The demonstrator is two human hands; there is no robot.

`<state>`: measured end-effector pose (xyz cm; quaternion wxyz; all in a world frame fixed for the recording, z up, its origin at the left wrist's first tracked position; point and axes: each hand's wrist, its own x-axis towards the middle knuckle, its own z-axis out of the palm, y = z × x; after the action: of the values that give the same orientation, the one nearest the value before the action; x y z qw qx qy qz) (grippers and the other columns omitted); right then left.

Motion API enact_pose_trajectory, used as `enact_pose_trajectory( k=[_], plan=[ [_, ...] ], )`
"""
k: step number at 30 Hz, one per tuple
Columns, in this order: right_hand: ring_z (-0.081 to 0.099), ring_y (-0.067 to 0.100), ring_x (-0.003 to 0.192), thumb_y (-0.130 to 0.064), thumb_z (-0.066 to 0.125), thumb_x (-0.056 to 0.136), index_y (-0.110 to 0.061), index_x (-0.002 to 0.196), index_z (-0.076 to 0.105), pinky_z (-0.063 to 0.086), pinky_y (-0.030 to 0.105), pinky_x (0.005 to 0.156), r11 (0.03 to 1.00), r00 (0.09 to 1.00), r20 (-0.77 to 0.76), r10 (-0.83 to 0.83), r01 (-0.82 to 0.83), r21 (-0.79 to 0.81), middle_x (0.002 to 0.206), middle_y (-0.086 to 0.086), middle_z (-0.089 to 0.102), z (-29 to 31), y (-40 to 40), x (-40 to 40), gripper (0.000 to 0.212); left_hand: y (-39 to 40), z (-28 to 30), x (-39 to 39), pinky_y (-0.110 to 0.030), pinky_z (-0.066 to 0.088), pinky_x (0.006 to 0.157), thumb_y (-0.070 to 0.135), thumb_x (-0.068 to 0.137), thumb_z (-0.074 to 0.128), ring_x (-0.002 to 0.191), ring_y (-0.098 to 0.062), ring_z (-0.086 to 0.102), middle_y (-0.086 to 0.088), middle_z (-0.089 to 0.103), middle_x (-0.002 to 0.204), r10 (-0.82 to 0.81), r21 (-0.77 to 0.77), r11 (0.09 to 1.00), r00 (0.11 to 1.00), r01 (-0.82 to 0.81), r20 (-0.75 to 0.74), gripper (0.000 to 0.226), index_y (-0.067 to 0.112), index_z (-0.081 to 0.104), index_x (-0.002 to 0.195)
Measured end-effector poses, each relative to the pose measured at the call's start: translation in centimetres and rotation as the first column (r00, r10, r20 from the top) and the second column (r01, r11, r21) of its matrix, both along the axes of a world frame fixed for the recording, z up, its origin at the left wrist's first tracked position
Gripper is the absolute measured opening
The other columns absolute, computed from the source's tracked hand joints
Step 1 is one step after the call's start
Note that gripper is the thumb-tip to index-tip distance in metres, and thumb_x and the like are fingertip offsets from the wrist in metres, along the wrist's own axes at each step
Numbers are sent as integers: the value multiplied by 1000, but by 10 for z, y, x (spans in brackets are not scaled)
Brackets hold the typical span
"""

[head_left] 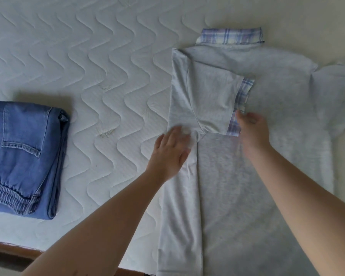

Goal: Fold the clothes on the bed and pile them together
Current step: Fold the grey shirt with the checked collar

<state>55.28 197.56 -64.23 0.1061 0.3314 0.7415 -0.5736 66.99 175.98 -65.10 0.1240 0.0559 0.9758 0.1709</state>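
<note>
A light grey polo shirt (pixel 277 120) with a plaid collar and plaid sleeve cuffs lies back-up on the white quilted mattress (pixel 88 66). Its left side and left sleeve are folded inward over the back; the right sleeve still spreads out at the right edge. My left hand (pixel 170 151) lies flat with straight fingers on the folded left edge, below the sleeve. At the plaid cuff of that folded sleeve is my right hand (pixel 253 132), blurred, so whether its fingers pinch the cuff does not show. A folded pair of blue jeans (pixel 26 156) lies at the left.
The mattress's near edge and a brown bed frame (pixel 14 250) run along the bottom left. Bare quilted mattress lies between the jeans and the shirt and across the whole far side.
</note>
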Motion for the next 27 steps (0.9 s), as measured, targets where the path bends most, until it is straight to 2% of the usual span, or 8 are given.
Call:
enact_pose_trajectory(
  k=[2,4,9,13,15,18,22,27],
  plan=[
    [57,14,92,-38,74,82,-12,124,51,48,25,76,998,998,-20,-64,65,19,93,-9,56,1,1,-19,55,-8,5,-25,-47,37,106,35,99,43,135,-33,41,-14,42,149,90,88,993,991,-81,-103,47,16,48,142],
    [56,12,89,-39,74,82,-12,133,44,46,16,69,993,999,-45,-17,22,118,98,-6,56,3,-1,-40,65,-17,9,-62,-49,38,107,25,99,47,133,-34,40,-14,41,147,206,142,970,977,-196,-61,45,14,45,143],
    [48,14,93,-28,74,83,-20,118,42,39,21,73,988,993,-55,100,-92,127,105,2,48,4,-3,-95,48,-41,15,-177,-48,42,103,13,102,39,124,-36,48,-17,39,144,349,224,899,924,-377,153,56,26,23,154],
    [49,16,77,-21,73,83,-11,85,58,36,23,56,976,985,23,172,-174,130,81,10,53,2,6,-116,19,-68,22,-254,-33,47,71,-6,95,39,87,-23,55,-14,50,119,186,148,963,953,-225,237,66,28,27,149],
    [45,18,70,-21,72,86,-8,79,56,31,27,57,969,977,46,206,-211,132,71,12,48,3,9,-118,22,-76,24,-281,-28,40,62,-5,95,43,81,-20,52,-12,53,112,100,84,989,966,-123,237,56,27,37,142],
    [36,19,52,-29,67,89,-10,62,41,23,32,47,871,933,28,358,-344,350,56,4,37,4,14,-115,42,-80,27,-310,-27,43,64,6,98,50,86,-21,58,-8,62,101,11,15,1000,945,-17,328,36,22,52,130],
    [51,11,61,-32,63,91,-11,86,57,35,25,53,851,911,-60,408,-356,387,70,-4,56,5,23,-105,23,-81,41,-332,-23,39,60,26,97,58,80,-16,66,5,69,81,-128,-99,976,884,192,450,13,16,63,105],
    [53,13,67,-31,63,93,-13,98,59,34,27,60,862,925,-124,360,-278,424,75,-7,56,0,40,-105,19,-76,56,-354,-24,42,60,38,96,59,72,-12,67,0,72,86,-134,-172,959,895,226,426,27,12,67,96]
  ],
)
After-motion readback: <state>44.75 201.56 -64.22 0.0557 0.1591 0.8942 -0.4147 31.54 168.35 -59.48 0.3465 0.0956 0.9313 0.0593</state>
